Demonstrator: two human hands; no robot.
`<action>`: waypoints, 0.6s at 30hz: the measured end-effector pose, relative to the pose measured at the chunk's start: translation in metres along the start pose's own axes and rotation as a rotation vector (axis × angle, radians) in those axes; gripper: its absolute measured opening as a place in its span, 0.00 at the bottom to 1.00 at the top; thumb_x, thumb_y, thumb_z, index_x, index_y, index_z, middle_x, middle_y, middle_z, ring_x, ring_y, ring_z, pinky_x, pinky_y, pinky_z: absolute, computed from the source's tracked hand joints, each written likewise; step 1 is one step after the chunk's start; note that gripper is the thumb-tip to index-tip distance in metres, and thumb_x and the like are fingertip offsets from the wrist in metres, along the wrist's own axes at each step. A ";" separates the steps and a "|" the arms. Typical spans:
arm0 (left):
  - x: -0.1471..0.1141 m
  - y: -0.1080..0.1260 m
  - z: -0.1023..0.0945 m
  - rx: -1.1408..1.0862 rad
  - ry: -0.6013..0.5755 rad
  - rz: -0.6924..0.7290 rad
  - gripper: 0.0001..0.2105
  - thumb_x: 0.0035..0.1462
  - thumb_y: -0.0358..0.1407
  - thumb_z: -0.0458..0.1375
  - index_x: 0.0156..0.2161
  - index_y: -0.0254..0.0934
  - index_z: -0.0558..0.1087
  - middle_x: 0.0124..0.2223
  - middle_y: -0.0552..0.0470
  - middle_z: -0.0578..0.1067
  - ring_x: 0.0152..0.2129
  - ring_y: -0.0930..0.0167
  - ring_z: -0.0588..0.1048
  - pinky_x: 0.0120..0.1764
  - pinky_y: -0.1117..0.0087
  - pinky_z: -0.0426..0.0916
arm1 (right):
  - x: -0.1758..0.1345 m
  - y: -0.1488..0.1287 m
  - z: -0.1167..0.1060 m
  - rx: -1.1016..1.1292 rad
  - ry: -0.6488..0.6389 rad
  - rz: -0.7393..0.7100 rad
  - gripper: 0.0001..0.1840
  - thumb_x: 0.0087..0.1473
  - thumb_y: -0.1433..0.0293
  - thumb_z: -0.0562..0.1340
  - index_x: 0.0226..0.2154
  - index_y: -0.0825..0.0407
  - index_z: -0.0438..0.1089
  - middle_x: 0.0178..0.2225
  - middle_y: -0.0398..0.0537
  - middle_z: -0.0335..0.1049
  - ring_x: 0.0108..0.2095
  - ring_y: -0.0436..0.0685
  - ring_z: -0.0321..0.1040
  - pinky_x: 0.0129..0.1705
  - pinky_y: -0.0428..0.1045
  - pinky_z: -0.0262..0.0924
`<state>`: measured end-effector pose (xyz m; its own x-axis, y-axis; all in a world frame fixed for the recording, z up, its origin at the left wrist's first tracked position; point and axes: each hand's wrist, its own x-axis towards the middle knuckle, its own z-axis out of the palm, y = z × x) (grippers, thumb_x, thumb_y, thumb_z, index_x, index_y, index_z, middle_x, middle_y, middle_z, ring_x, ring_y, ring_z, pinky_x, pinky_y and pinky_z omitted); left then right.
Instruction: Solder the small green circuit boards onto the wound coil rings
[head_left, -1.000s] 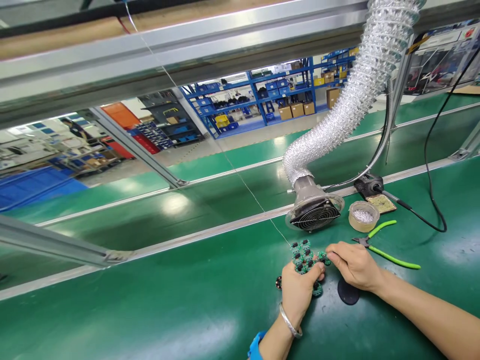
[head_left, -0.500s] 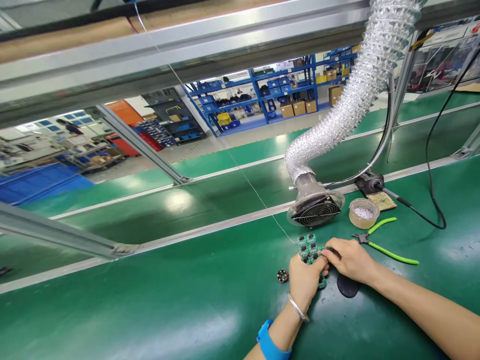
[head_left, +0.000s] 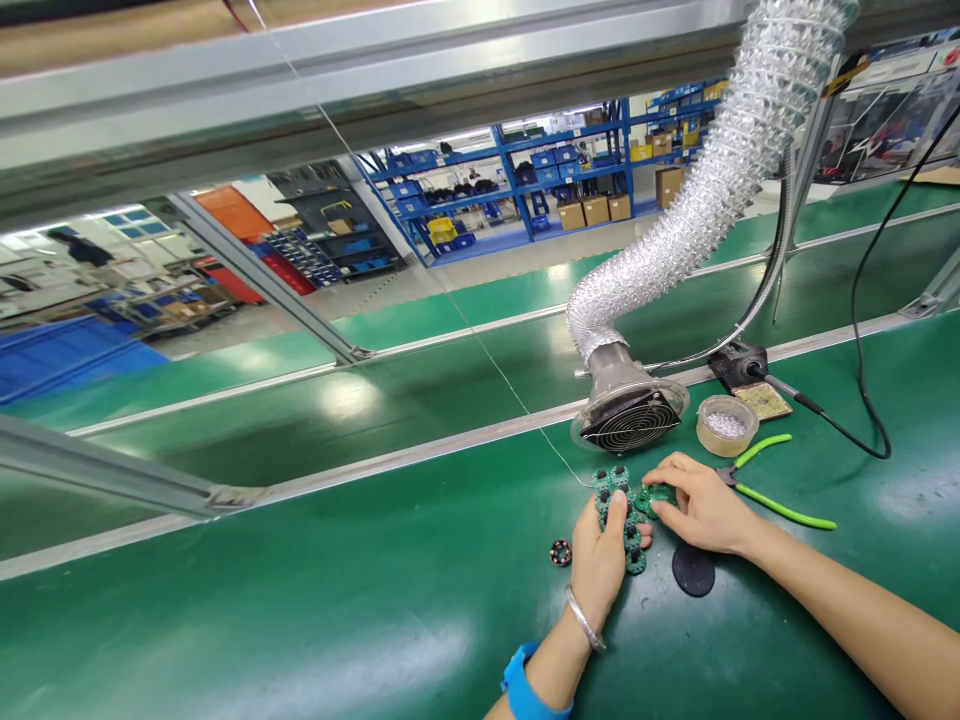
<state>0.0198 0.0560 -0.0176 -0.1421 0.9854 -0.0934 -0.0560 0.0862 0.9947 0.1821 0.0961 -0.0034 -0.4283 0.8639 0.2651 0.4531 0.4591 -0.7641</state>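
Note:
My left hand [head_left: 600,555] is closed on a panel of small round green circuit boards [head_left: 634,560] with black parts on them, its thumb lying over the top. Just to the right, my right hand [head_left: 697,505] pinches a green circuit board [head_left: 655,498] between thumb and fingers; whether this piece is still joined to the panel I cannot tell. A small ring-shaped copper-wound coil [head_left: 560,552] lies left of my left hand. Below my right hand rests a flat black disc [head_left: 694,570]. Green-handled cutters [head_left: 780,507] lie beyond my right hand, their jaws partly hidden by it.
A fume extractor nozzle [head_left: 631,420] on a silver flexible duct [head_left: 697,200] stands behind my hands. At the right are a round tub [head_left: 726,426], a soldering iron [head_left: 787,392] in its stand and its cable. A thin wire [head_left: 517,395] slants down to the boards.
My hands have moved slightly apart. The right thumb and fingers have opened out around a green board, and the left thumb now lies along the panel. The view has shifted slightly.

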 end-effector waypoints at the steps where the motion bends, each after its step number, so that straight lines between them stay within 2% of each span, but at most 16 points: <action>1: -0.001 0.001 -0.001 0.012 0.014 0.017 0.20 0.58 0.52 0.54 0.37 0.34 0.70 0.29 0.51 0.74 0.19 0.73 0.72 0.25 0.73 0.69 | 0.000 -0.003 0.001 0.027 0.016 0.015 0.10 0.55 0.68 0.60 0.40 0.52 0.71 0.36 0.47 0.67 0.23 0.48 0.61 0.30 0.47 0.61; 3: -0.005 0.003 0.000 0.041 0.042 0.063 0.21 0.57 0.55 0.54 0.33 0.35 0.71 0.30 0.52 0.73 0.24 0.72 0.72 0.30 0.72 0.69 | -0.002 -0.011 0.007 0.087 0.042 0.051 0.11 0.61 0.63 0.55 0.36 0.52 0.68 0.29 0.43 0.65 0.22 0.48 0.59 0.26 0.45 0.59; 5: -0.012 0.004 0.002 0.066 0.056 0.101 0.23 0.55 0.57 0.55 0.30 0.36 0.73 0.29 0.52 0.73 0.28 0.69 0.71 0.35 0.71 0.68 | -0.006 -0.019 0.017 0.141 0.063 0.085 0.17 0.64 0.58 0.49 0.30 0.51 0.62 0.22 0.39 0.59 0.20 0.49 0.59 0.23 0.44 0.56; 7: -0.020 0.005 0.007 0.081 0.064 0.117 0.26 0.54 0.60 0.53 0.29 0.36 0.74 0.27 0.51 0.73 0.29 0.68 0.70 0.36 0.70 0.67 | -0.012 -0.026 0.027 0.175 0.087 0.098 0.22 0.65 0.55 0.46 0.26 0.50 0.58 0.19 0.39 0.56 0.20 0.49 0.57 0.23 0.45 0.54; 11: -0.035 0.008 0.015 0.055 0.079 0.070 0.33 0.51 0.67 0.47 0.24 0.35 0.70 0.23 0.52 0.69 0.23 0.70 0.66 0.28 0.71 0.64 | -0.023 -0.033 0.037 0.214 0.111 0.073 0.23 0.65 0.53 0.46 0.25 0.49 0.59 0.19 0.41 0.59 0.20 0.51 0.56 0.24 0.46 0.54; 14: -0.041 0.010 0.021 -0.021 0.037 -0.032 0.35 0.45 0.71 0.46 0.19 0.37 0.65 0.18 0.54 0.64 0.17 0.73 0.62 0.21 0.73 0.59 | -0.033 -0.031 0.036 0.248 0.112 0.036 0.22 0.65 0.55 0.47 0.27 0.49 0.63 0.18 0.42 0.61 0.18 0.52 0.57 0.21 0.47 0.54; 16: -0.040 0.008 0.026 -0.060 -0.006 -0.128 0.37 0.42 0.74 0.39 0.14 0.39 0.59 0.13 0.56 0.57 0.11 0.75 0.57 0.17 0.72 0.55 | -0.040 -0.024 0.036 0.285 0.091 0.013 0.24 0.65 0.55 0.46 0.24 0.48 0.63 0.16 0.43 0.62 0.16 0.54 0.59 0.19 0.48 0.55; 17: -0.037 0.006 0.028 -0.074 0.005 -0.173 0.38 0.40 0.75 0.35 0.12 0.40 0.57 0.11 0.57 0.55 0.09 0.75 0.55 0.15 0.72 0.53 | -0.042 -0.020 0.036 0.310 0.133 0.061 0.25 0.65 0.55 0.47 0.22 0.48 0.63 0.16 0.44 0.62 0.16 0.54 0.59 0.18 0.48 0.56; 18: -0.034 0.005 0.030 -0.087 0.020 -0.187 0.38 0.38 0.76 0.33 0.11 0.41 0.56 0.10 0.56 0.54 0.08 0.75 0.54 0.15 0.71 0.53 | -0.044 -0.015 0.036 0.304 0.111 0.105 0.24 0.64 0.54 0.48 0.23 0.48 0.65 0.17 0.44 0.64 0.17 0.55 0.61 0.19 0.48 0.58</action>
<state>0.0536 0.0277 -0.0087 -0.1410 0.9501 -0.2782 -0.1681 0.2539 0.9525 0.1658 0.0442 -0.0246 -0.2968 0.9280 0.2253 0.2296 0.2983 -0.9265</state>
